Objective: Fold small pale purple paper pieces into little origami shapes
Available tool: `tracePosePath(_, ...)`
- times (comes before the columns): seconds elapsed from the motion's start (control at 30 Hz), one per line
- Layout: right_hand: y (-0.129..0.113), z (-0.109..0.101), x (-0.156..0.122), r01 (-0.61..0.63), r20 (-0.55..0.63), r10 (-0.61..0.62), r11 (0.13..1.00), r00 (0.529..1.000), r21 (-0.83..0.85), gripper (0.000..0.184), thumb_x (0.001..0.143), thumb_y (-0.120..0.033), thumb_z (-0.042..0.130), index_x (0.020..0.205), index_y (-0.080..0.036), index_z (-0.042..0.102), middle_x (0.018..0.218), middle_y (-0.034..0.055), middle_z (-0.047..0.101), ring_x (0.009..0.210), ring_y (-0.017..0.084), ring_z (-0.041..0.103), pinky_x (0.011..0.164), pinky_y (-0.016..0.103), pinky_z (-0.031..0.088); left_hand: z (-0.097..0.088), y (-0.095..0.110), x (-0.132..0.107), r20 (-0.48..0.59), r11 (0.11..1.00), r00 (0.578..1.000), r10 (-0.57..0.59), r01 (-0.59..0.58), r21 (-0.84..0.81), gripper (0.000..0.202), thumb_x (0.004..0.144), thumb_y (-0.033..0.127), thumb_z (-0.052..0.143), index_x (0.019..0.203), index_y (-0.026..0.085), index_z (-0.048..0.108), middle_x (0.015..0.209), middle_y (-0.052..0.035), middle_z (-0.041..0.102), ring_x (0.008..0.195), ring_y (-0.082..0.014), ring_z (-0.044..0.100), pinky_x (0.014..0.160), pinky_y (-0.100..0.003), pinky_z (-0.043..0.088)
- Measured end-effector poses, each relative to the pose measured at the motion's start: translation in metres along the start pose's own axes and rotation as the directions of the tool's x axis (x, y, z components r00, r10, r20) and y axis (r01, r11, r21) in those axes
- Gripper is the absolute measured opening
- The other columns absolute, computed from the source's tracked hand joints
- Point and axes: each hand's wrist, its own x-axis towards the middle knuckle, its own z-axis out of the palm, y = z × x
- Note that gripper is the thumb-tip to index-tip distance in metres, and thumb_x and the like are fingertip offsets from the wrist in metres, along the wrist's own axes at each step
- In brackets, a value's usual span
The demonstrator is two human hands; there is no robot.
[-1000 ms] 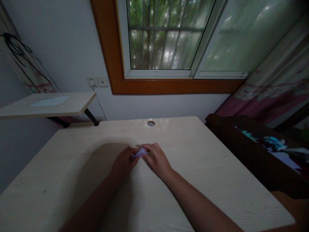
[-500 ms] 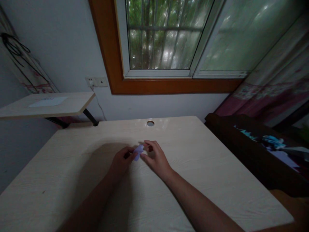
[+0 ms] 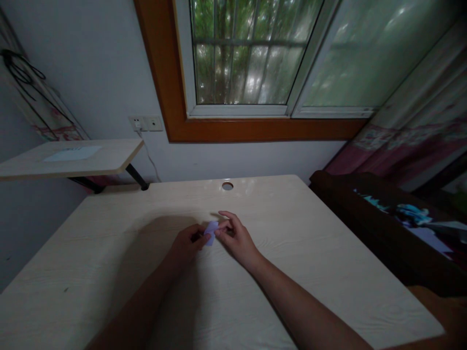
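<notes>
Hands [image 3: 186,243] [image 3: 239,239] nearly together at purple paper [image 3: 211,227]

Desk [image 3: 310,243]: pale top, faint wood grain, front right corner angled. Landmark is the round hole [image 3: 227,186] cut through it, close to the far edge. Surface glossy around the hole, small light reflections either side. Broad soft shadow lies nearer the viewer than the hole and to its left. Small dark speck [image 3: 66,289] well left of the hole and much nearer the viewer; nature unclear. Left of the hole, black legs [image 3: 137,178] stand on the desk's back strip, bearing a raised shelf [image 3: 109,153] of similar pale board. Flat on it: pale sheet [image 3: 73,153], marks illegible. Right of the hole, beyond the desk's edge: dark brown furniture [image 3: 343,204], bright turquoise patches [image 3: 414,213] on top, too dim to identify.
</notes>
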Motion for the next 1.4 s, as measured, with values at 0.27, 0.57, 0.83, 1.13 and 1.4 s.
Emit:
tracePosePath(0.27, -0.001, 0.000, -0.001, 0.035, 0.023, -0.034, 0.998, 0.999, -0.044, 0.047, 0.089, -0.024, 0.060, 0.132, -0.025, 0.040, 0.084, -0.0002, 0.060, 0.075, 0.014, 0.057, 0.072, 0.028, 0.047, 0.005, 0.001, 0.001, -0.106, 0.998, 0.993, 0.056, -0.057, -0.004, 0.038, 0.078, 0.039, 0.066, 0.109, 0.017, 0.062, 0.086, -0.0018, 0.064, 0.065, -0.0120, 0.054, 0.060, -0.023, 0.044)
tracePosePath(0.57, -0.003, 0.003, -0.002, 0.042, 0.107, -0.038, 0.998, 0.994, -0.040, 0.050, 0.089, -0.022, 0.060, 0.133, -0.025, 0.037, 0.083, -0.0012, 0.060, 0.074, 0.013, 0.057, 0.070, 0.027, 0.047, 0.001, -0.007, 0.000, -0.014, 0.990, 0.996, 0.089, -0.090, -0.105, 0.046, 0.081, 0.035, 0.064, 0.124, 0.020, 0.056, 0.086, -0.0007, 0.057, 0.069, -0.0121, 0.055, 0.063, -0.023, 0.045)
tracePosePath(0.83, -0.003, 0.001, -0.002, 0.029, 0.101, -0.030, 0.999, 0.994, 0.014, 0.050, 0.088, -0.023, 0.061, 0.131, -0.025, 0.036, 0.083, -0.0008, 0.061, 0.073, 0.013, 0.058, 0.070, 0.028, 0.047, -0.003, -0.008, 0.000, 0.150, 0.977, 0.976, 0.155, -0.129, -0.171, 0.049, 0.079, 0.037, 0.067, 0.122, 0.019, 0.054, 0.094, -0.0034, 0.059, 0.081, -0.0163, 0.057, 0.072, -0.027, 0.045)
tracePosePath(1.13, -0.009, 0.000, -0.004, 0.065, 0.179, -0.055, 0.997, 0.982, -0.047, 0.048, 0.089, -0.022, 0.060, 0.131, -0.024, 0.036, 0.086, 0.0004, 0.063, 0.078, 0.014, 0.060, 0.072, 0.029, 0.048, -0.005, -0.003, -0.002, 0.183, 0.978, 0.980, 0.076, -0.037, -0.205, 0.036, 0.081, 0.044, 0.064, 0.103, 0.016, 0.058, 0.073, 0.0020, 0.055, 0.059, -0.0109, 0.051, 0.057, -0.023, 0.040)
tracePosePath(1.4, -0.009, 0.002, -0.002, 0.045, 0.138, -0.042, 0.999, 0.990, -0.019, 0.045, 0.090, -0.025, 0.059, 0.130, -0.023, 0.040, 0.086, 0.0010, 0.063, 0.077, 0.014, 0.060, 0.071, 0.028, 0.049, -0.002, -0.005, 0.000, 0.081, 0.989, 0.996, 0.024, -0.012, -0.147, 0.030, 0.080, 0.040, 0.064, 0.097, 0.017, 0.059, 0.067, 0.0018, 0.059, 0.059, -0.0126, 0.058, 0.060, -0.025, 0.045)
